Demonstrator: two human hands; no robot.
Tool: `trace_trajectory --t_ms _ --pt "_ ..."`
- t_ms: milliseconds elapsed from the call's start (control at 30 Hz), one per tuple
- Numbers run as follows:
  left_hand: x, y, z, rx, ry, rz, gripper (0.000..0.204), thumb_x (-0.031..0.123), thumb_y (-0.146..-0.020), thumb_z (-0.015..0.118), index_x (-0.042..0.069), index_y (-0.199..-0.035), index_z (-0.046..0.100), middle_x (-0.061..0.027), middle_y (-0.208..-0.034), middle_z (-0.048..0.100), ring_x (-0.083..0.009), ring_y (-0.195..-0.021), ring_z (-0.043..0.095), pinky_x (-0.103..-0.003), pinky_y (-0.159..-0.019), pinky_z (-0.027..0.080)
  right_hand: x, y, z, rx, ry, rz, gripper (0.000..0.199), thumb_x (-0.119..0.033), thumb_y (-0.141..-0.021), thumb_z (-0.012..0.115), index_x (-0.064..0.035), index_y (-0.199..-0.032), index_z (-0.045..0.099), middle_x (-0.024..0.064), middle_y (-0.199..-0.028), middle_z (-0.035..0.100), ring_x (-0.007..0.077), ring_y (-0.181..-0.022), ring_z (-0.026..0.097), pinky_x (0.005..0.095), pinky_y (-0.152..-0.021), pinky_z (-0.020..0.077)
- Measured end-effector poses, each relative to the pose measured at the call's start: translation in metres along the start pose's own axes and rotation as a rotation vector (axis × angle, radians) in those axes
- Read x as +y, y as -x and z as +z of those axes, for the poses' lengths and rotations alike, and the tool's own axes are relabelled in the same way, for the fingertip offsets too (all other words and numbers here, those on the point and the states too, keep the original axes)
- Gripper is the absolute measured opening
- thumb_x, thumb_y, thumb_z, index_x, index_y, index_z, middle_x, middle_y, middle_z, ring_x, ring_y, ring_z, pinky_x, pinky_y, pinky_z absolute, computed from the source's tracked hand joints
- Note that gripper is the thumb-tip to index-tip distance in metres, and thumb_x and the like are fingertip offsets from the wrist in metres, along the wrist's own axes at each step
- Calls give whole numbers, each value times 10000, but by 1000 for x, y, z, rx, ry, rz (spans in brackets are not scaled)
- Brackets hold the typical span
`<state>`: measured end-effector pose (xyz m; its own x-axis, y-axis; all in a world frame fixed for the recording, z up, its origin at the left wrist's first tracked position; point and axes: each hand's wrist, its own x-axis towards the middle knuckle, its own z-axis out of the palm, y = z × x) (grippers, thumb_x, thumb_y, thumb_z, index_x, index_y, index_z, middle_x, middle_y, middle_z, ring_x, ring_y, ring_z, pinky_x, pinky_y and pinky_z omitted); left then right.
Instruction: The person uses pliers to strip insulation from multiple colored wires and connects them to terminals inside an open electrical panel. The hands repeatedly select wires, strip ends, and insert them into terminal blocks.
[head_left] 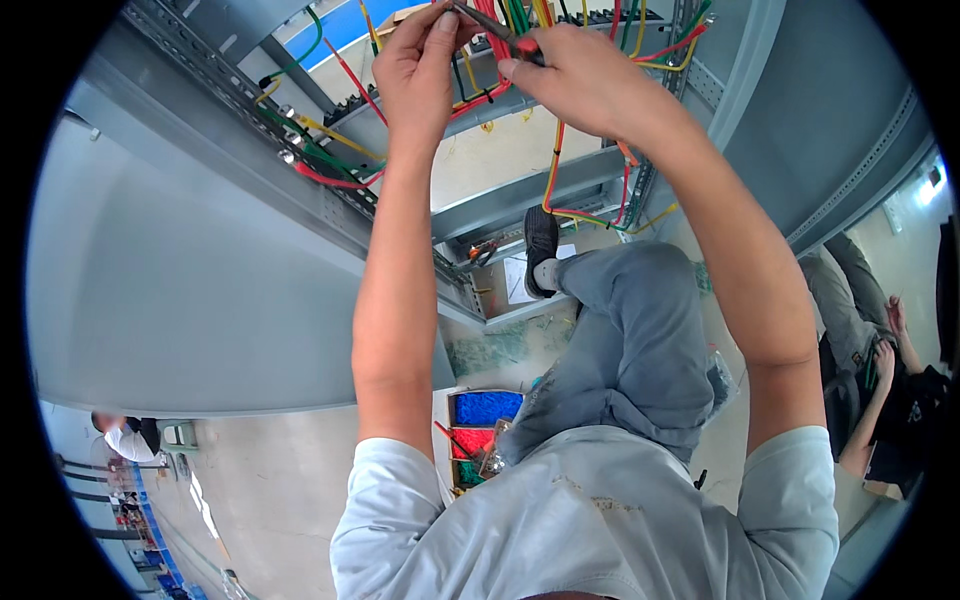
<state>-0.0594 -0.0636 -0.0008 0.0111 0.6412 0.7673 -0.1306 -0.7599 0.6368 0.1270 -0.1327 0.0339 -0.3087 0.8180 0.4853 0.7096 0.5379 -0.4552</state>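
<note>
Both my arms reach up into an open grey metal cabinet (200,260). My right hand (580,75) grips a hand tool with dark and red handles (505,38) at the top of the frame. My left hand (420,60) sits close beside it, with its fingertips pinched at the tool's tip among red, yellow and green wires (500,20). What the fingertips pinch is too small to tell. More coloured wires (330,150) run along the perforated rails on the left and down the right post (600,210).
My raised knee (650,320) and dark shoe (540,245) rest on the cabinet's lower frame. A compartment box (482,430) with blue, red and green parts lies on the floor below. Another person (880,390) crouches at the right; someone else (125,435) is far left.
</note>
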Motion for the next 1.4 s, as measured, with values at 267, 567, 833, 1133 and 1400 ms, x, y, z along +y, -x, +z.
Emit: trace_trajectory --t_ms 267,567,833,1133,1400 --pt "-9 0 1 38 51 -23 252 89 -1036 593 -50 -1239 650 -92 -1101 710 -171 -998 686 -299 -902 560 -23 1 -4 58 54 49 317 -224 -956 570 59 -910 704 314 -875 685 466 -885 682 536 -830 543" --pt "-16 1 1 27 97 54 243 75 -1023 613 -50 -1227 655 -88 -1078 718 -161 -976 688 -303 -904 571 -33 -3 -5 43 132 100 305 -197 -969 562 66 -925 710 316 -876 685 477 -895 678 536 -837 538" --pt "-6 4 10 84 -94 26 249 88 -1020 622 -43 -1228 661 -87 -1074 720 -156 -985 686 -297 -895 551 -39 3 -11 58 65 133 280 -184 -969 573 55 -922 711 309 -876 689 473 -882 677 531 -819 537" --pt "1 4 10 24 94 -54 258 95 -1035 593 -55 -1235 654 -102 -1096 725 -169 -992 689 -307 -901 548 -12 -13 6 -309 -727 377 349 -298 -962 688 -70 -751 531 -2 -600 429 121 -539 453 305 -476 357" --pt "-2 4 8 54 123 -39 290 126 -1049 573 -65 -1263 614 -148 -1092 715 -233 -990 710 -344 -919 576 -6 -16 13 -463 -1100 371 301 -278 -971 677 -96 -787 523 -43 -618 410 76 -538 421 270 -483 343"
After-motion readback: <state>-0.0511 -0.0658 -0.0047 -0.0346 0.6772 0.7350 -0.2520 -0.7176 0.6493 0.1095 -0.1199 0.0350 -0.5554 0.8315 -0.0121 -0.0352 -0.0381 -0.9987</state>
